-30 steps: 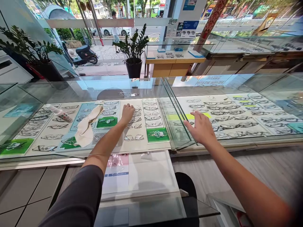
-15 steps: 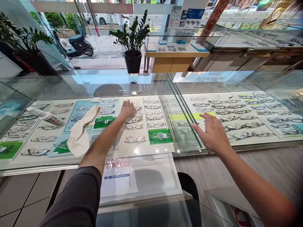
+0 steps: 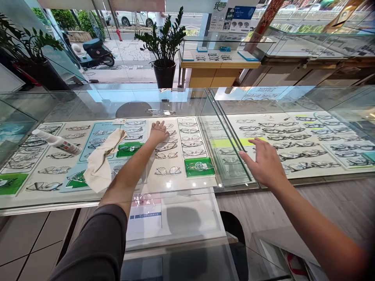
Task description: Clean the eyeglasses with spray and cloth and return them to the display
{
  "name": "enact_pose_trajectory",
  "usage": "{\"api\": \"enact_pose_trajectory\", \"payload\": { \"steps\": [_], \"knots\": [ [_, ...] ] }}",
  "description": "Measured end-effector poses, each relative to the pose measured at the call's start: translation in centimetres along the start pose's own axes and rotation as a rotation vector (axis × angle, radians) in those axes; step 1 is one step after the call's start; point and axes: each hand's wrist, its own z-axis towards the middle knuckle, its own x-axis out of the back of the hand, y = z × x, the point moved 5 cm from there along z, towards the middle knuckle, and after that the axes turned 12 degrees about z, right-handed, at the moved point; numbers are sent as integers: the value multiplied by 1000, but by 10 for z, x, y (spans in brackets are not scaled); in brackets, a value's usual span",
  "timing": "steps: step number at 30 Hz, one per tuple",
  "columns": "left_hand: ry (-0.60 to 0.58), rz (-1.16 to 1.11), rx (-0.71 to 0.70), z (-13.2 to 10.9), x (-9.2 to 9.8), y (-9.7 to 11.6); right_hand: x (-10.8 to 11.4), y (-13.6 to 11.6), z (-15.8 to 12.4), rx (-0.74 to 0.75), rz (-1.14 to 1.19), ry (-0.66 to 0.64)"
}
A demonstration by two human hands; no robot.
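My left hand (image 3: 159, 132) reaches far over the glass display case (image 3: 164, 189), above a column of eyeglasses (image 3: 166, 147). Its fingers are a little spread and bent, with nothing visible in them. Just beyond it lies one pair of eyeglasses (image 3: 160, 112). Near the seam between two glass cases, my right hand (image 3: 265, 163) is open, thumb and fingers apart; whether it touches the glass I cannot tell. Left of my left forearm a cream cloth (image 3: 101, 166) lies crumpled on the glass. A white spray bottle (image 3: 57, 142) is farther left, appearing tilted.
More rows of eyeglasses (image 3: 307, 155) fill the right case. Green cards (image 3: 200, 168) lie among the frames. A dark stool (image 3: 234, 224) stands below the counter, beside a white drawer or shelf (image 3: 190, 222). Behind the cases is a potted plant (image 3: 164, 74).
The fingers of my left hand have spread slightly. My right hand stays in nearly the same place, and the view has tilted a little.
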Motion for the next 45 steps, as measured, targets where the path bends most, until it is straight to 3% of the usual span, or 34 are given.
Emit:
{"api": "enact_pose_trajectory", "payload": {
  "steps": [5,10,15,22,31,37,45],
  "knots": [
    [132,-72,-44,-38,30,23,-1,-2,1,-6,25,2],
    [-87,-75,-148,-88,30,48,0,-5,4,-31,28,-16],
    [-252,-27,-117,-113,9,40,0,-9,6,-32,32,-16],
    [-317,-12,-81,-117,-3,38,-1,-11,8,-55,41,-38],
    [-291,-29,-48,-125,6,39,-3,-10,9,-35,82,-8],
    [-218,-38,66,-98,14,29,-2,-13,8,-59,28,-38],
    [-278,-69,107,-74,-3,23,-1,-12,8,-43,64,-24]
  ]
}}
